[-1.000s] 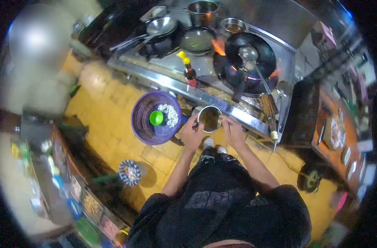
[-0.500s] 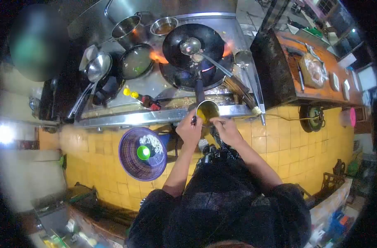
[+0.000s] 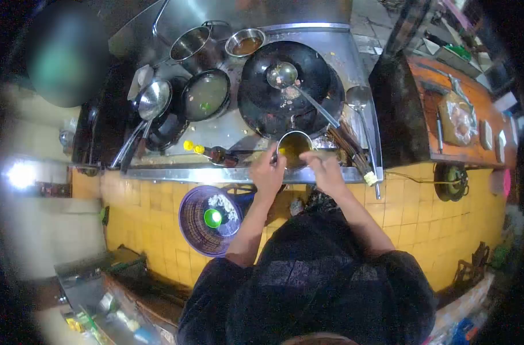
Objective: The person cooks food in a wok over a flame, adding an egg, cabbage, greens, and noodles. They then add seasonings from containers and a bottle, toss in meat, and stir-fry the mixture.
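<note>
Steel round cup of yellow liquid: our left hand grasps it, right hand pinched at its rim, black wok at twelve o'clock; mixing, next needs steady tilt.

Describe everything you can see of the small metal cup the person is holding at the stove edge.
The metal cup is small, round and shiny, seemingly steel, upright with its open top facing the camera. Yellow-orange liquid shows inside. It sits just in front of the black wok, above the steel stove rim. The left hand grips its side; the right hand is at its rim, possibly stirring.
</note>
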The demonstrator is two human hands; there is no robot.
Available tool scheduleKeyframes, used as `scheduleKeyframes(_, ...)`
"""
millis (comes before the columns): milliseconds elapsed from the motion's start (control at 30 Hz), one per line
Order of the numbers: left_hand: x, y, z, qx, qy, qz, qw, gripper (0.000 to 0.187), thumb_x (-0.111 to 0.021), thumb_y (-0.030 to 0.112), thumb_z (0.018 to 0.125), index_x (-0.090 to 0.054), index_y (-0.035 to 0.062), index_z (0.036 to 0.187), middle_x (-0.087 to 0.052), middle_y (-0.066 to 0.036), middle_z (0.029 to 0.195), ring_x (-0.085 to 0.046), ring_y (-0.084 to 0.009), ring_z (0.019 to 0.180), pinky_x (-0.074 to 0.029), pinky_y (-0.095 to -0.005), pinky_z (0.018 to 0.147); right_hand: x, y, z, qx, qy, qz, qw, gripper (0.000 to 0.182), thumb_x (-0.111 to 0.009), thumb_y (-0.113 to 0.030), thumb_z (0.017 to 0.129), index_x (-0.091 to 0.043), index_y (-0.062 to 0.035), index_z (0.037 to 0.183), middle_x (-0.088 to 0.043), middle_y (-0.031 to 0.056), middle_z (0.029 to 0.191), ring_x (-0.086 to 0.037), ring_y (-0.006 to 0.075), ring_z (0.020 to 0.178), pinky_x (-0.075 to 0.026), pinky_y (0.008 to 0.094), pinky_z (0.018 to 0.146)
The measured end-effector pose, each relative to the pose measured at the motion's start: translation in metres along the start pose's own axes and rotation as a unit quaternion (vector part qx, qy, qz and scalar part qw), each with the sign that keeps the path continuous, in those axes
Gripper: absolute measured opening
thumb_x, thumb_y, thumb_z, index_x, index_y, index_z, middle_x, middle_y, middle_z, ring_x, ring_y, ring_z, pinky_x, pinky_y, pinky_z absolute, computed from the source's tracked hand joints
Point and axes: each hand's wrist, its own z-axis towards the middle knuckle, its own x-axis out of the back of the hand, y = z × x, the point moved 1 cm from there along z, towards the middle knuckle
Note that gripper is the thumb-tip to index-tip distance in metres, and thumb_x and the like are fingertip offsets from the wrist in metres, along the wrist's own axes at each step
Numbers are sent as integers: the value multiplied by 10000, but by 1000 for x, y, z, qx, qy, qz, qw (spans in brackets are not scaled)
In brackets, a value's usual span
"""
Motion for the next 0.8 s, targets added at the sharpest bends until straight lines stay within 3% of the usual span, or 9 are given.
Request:
scheduleKeyframes(100, -13, 1, 18, 4, -3, -13, 1000, 220, -626, 111, 702, -644, 74, 918, -639, -108, 744, -606, -243, 589, -469, -329, 534, 9, 2, 28, 3, 29, -118, 993, 226, -495, -126, 847, -624, 41, 929, -626, 186, 929, -604, 202, 787, -457, 289, 706)
scheduleKeyframes(133, -21, 1, 25, 9, -3, -6, 1000, 224, -629, 113, 701, -643, 77, 921, -640, -109, 749, -606, -245, 587, -469, -329, 532, 12, 8, 33, -60, -57, -74, 994, 231, -478, -110, 857, -611, 47, 961, -616, 193, 972, -607, 209, 829, -458, 288, 724)
scheduleKeyframes(267, -42, 5, 40, 26, -9, 4, 1000, 233, -635, 136, 702, -638, 99, 932, -643, -114, 773, -609, -256, 612, -470, -334, 539, 25, 23, 61, -3, -37, 26, 999, 240, -471, -169, 857, -613, -6, 962, -622, 175, 834, -611, 302, 744, -464, 325, 653)
scheduleKeyframes(400, -52, 4, 49, 69, -7, 43, 997, 260, -640, 166, 704, -628, 106, 956, -638, -98, 765, -616, -266, 649, -477, -350, 570, 34, 15, 85, -71, -188, 13, 979, 240, -483, -151, 855, -614, 33, 935, -617, 205, 904, -600, 325, 826, -468, 351, 744)
scheduleKeyframes(567, -51, 6, 61, 88, 10, 46, 995, 257, -641, 156, 705, -628, 89, 952, -632, -113, 770, -615, -269, 642, -478, -349, 582, 36, 21, 105, 27, -48, -125, 991, 263, -523, -197, 855, -625, 27, 946, -624, 194, 951, -603, 276, 903, -464, 324, 797)
scheduleKeyframes(633, -47, -3, 55, 168, -37, 55, 983, 218, -613, 136, 735, -631, 69, 942, -625, -120, 757, -610, -201, 631, -470, -308, 594, 31, 28, 106, -36, -296, 108, 948, 319, -574, -245, 831, -603, 20, 1006, -614, 183, 996, -596, 253, 924, -469, 332, 782)
scheduleKeyframes(700, -48, -29, 48, 255, 25, -136, 957, 197, -562, 119, 774, -629, 43, 943, -610, -82, 705, -564, -117, 635, -451, -266, 607, 48, 2, 116, -6, -274, 77, 959, 457, -605, -272, 812, -503, 5, 1161, -577, 189, 1078, -580, 251, 954, -464, 347, 794)
scheduleKeyframes(767, -37, -53, 36, 280, 31, -127, 951, 215, -517, 104, 798, -590, -80, 880, -538, -70, 627, -511, -119, 624, -425, -283, 574, 70, 19, 127, -84, -123, -94, 984, 573, -611, -246, 811, -369, -8, 1273, -556, 196, 1091, -572, 248, 948, -466, 347, 793)
scheduleKeyframes(800, -34, -61, 33, 386, 44, -248, 887, 219, -524, 97, 791, -569, -92, 892, -543, -91, 647, -512, -145, 616, -429, -301, 587, 67, 87, 119, 12, -56, -329, 943, 552, -610, -227, 808, -373, -10, 1256, -569, 182, 1030, -579, 233, 887, -476, 345, 737)
